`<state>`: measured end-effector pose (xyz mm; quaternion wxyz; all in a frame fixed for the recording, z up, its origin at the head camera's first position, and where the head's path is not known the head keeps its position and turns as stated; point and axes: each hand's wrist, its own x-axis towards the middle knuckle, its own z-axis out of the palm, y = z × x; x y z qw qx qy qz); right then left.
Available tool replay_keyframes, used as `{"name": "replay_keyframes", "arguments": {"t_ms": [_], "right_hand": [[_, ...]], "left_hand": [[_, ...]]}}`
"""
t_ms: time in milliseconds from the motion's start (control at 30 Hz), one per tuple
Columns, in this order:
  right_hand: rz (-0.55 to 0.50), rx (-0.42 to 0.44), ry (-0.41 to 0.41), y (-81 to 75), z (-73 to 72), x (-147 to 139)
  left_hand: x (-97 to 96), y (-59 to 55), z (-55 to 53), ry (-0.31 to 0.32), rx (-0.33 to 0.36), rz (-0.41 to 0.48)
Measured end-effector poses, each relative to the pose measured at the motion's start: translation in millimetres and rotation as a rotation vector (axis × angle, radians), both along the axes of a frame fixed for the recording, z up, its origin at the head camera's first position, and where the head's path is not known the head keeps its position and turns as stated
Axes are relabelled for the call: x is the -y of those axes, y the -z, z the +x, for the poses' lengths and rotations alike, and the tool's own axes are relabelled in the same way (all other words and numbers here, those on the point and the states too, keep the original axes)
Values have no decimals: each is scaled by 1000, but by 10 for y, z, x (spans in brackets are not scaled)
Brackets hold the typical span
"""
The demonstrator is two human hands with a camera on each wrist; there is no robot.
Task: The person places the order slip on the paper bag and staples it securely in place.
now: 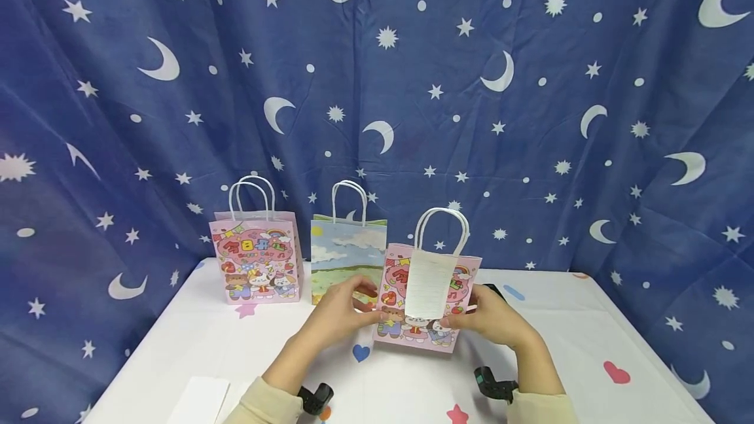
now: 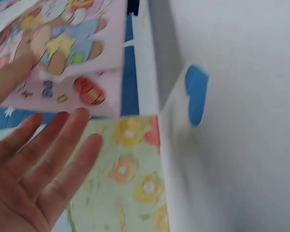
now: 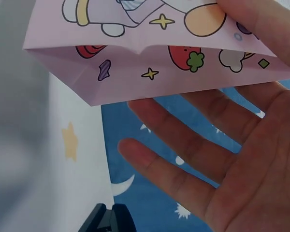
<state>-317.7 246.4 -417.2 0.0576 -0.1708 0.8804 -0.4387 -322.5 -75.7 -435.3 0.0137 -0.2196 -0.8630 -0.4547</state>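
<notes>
A pink paper gift bag with cartoon animals stands tilted between both hands, its white rope handles upright. A strip of whitish paper hangs over its front. My right hand grips the bag's right side, thumb on the front and fingers behind. At the left side, my left hand touches the front with its thumb; its other fingers are spread, as the left wrist view shows. The bag's folded underside faces the right wrist camera. Behind the left hand stands a landscape-print paper bag.
Another pink paper bag stands at the back left. A white flat sheet lies at the front left of the white tablecloth. A dark object, partly hidden, lies behind the right hand. A starry blue curtain closes off the back.
</notes>
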Motion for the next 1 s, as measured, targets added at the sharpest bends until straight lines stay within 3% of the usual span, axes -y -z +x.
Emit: {"name": "replay_keyframes", "arguments": {"t_ms": [300, 633, 767, 1000], "right_hand": [[-62, -14, 112, -18, -23, -89], [-92, -76, 243, 15, -69, -88], [-68, -78, 296, 15, -70, -69], [-64, -63, 322, 38, -89, -9]], "left_hand": [[-308, 32, 26, -86, -135, -65], [-522, 119, -84, -181, -233, 13], [-586, 148, -129, -229, -232, 6], [-728, 211, -175, -306, -155, -13]]}}
